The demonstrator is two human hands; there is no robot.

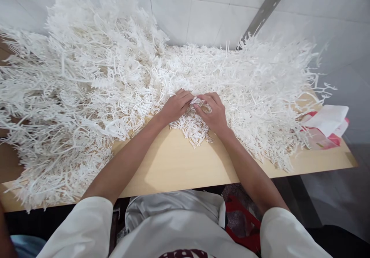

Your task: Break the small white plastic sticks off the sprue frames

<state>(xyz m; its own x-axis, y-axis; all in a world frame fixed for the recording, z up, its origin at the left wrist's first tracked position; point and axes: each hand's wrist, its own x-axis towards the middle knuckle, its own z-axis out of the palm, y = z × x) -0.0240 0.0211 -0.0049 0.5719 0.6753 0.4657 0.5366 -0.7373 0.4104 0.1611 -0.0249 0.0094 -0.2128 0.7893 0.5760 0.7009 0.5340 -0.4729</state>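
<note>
My left hand (177, 105) is closed, its fingertips pinching a thin white branched plastic piece (194, 101). Close on its right, my right hand (214, 111) has its thumb and forefinger curled at the other end of that piece; the exact grip is partly hidden. Below both hands lies a small heap of short white plastic sticks (195, 132) near the front of the table. Behind and to the right spreads a low mass of white branched plastic pieces (257, 80), and a taller tangled pile (95, 69) rises on the left.
The light wooden table (173, 165) has its front edge against my lap. At its right end lies a white and pink plastic bag (326, 127). A tiled wall (208, 11) with a grey metal post (267, 9) stands behind. Part of another person's arm (4, 231) shows at lower left.
</note>
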